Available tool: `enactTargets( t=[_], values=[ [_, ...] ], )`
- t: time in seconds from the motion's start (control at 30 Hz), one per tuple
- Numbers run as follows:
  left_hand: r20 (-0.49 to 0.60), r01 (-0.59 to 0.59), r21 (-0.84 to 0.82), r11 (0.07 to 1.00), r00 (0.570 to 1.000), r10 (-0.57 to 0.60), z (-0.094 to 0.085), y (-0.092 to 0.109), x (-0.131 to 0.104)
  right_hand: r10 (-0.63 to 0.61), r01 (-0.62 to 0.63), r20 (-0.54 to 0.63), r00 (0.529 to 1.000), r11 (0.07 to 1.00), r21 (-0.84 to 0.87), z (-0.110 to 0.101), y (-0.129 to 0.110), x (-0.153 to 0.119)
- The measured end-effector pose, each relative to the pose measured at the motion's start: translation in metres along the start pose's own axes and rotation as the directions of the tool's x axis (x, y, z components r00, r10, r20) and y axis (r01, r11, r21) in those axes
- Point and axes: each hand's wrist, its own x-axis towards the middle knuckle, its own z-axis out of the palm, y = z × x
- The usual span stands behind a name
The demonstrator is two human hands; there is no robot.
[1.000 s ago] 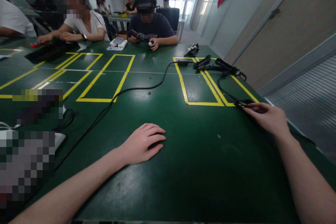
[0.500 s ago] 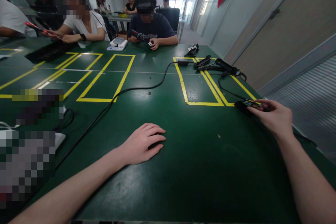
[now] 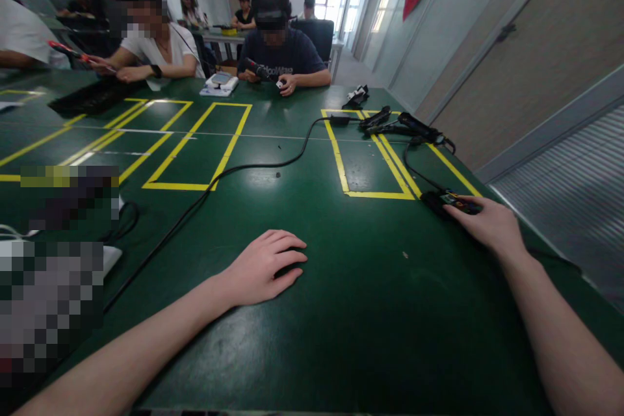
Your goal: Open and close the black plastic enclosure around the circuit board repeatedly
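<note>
My left hand lies flat on the green table, fingers a little apart and holding nothing. On the right side, my right hand grips a small black device between thumb and fingers. The device has a dark, partly coloured face and sits at the near end of the yellow tape rectangles. A black cable runs from beside it towards black clamp-like tools farther back. The underside of the device is hidden.
A long black cable crosses the table from the left to a small black box. Across the table a person in a dark shirt holds a tool, and another in white sits left. Blurred objects lie at the near left.
My right hand has moved left, with the black device shifting left in it. My left hand rests where it was.
</note>
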Motion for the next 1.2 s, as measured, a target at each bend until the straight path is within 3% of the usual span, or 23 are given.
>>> enactTargets(
  t=[0.07,0.13,0.2,0.27,0.37,0.5,0.57,0.63,0.7,0.77,0.97,1.2],
  values=[
    [-0.001,0.005,-0.004,1.0,1.0,-0.005,0.0,0.0,0.0,-0.033,0.034,0.064,0.997,0.999,-0.011,0.005,-0.02,-0.011],
    [-0.002,0.009,-0.006,1.0,1.0,-0.009,-0.001,0.0,0.001,-0.168,0.163,0.093,0.981,0.985,0.061,0.013,-0.043,-0.027],
    [0.001,0.013,-0.01,1.0,1.0,-0.013,-0.001,0.0,0.001,-0.35,0.325,0.114,0.93,0.926,0.19,0.023,-0.067,-0.047],
    [-0.003,0.016,-0.016,1.0,1.0,-0.016,-0.001,0.001,0.002,-0.546,0.481,0.119,0.83,0.807,0.342,0.03,-0.089,-0.072],
    [-0.053,0.017,-0.021,1.0,0.998,-0.018,-0.002,0.002,0.002,-0.76,0.608,0.13,0.637,0.599,0.522,0.033,-0.12,-0.114],
    [-0.193,-0.037,-0.011,0.999,0.981,0.035,-0.004,0.005,0.002,-0.91,0.638,0.176,0.376,0.392,0.662,0.03,-0.149,-0.162],
    [-0.199,-0.087,-0.018,0.996,0.977,0.082,-0.005,0.006,0.002,-0.94,0.658,0.165,0.299,0.329,0.677,0.03,-0.155,-0.175],
    [-0.147,-0.12,-0.045,0.992,0.983,0.112,-0.006,0.007,0.002,-0.95,0.68,0.138,0.28,0.298,0.67,0.03,-0.155,-0.18],
    [-0.092,-0.12,-0.069,0.99,0.989,0.114,-0.005,0.008,0.003,-0.95,0.696,0.109,0.292,0.289,0.657,0.03,-0.154,-0.179],
    [-0.064,-0.102,-0.073,0.992,0.993,0.098,-0.004,0.009,0.003,-0.953,0.721,0.063,0.297,0.267,0.639,0.029,-0.151,-0.176],
    [-0.001,-0.008,-0.04,0.999,1.0,0.008,-0.002,0.009,0.002,-0.963,0.793,-0.084,0.256,0.159,0.589,0.029,-0.15,-0.173],
    [-0.032,0.015,-0.002,1.0,0.999,-0.015,0.0,0.006,0.001,-0.952,0.785,-0.016,0.307,0.243,0.57,0.031,-0.149,-0.171]
  ],
)
